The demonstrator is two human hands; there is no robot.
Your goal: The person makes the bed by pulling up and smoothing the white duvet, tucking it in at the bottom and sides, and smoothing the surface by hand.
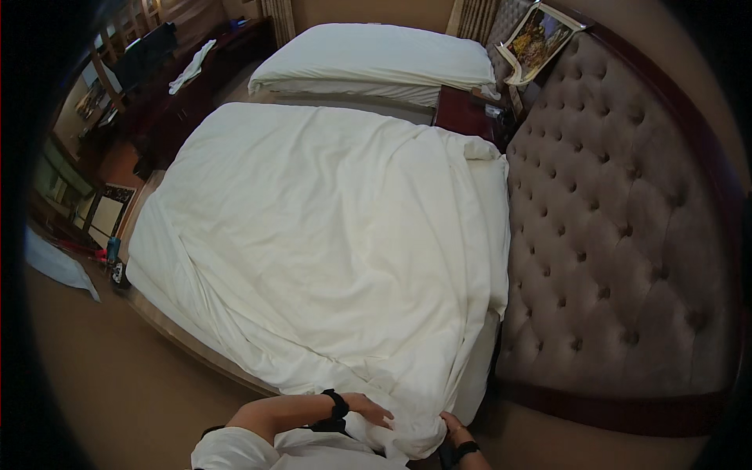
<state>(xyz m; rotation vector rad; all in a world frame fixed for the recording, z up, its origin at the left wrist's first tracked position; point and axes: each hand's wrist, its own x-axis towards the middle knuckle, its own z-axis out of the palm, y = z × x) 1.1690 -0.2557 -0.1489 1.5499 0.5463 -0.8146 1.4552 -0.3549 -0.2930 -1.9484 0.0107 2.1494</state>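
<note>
A rumpled white duvet (329, 235) spreads over the near bed, with loose folds along its headboard side and its near side. At the near corner my right hand (455, 427) grips the duvet's bunched edge. My left hand (371, 409) lies over the same gathered cloth, a little to the left, palm down and holding nothing. Black bands circle both wrists. Beneath the duvet, a white-covered mattress side (477, 376) shows beside the headboard.
A tufted brown headboard (593, 235) rises along the right. Beyond the bed stand a dark red nightstand (464, 111) and a second white-covered bed (376, 53). A framed picture (543, 41) hangs at the upper right. White cloth (192, 66) lies on a dark cabinet.
</note>
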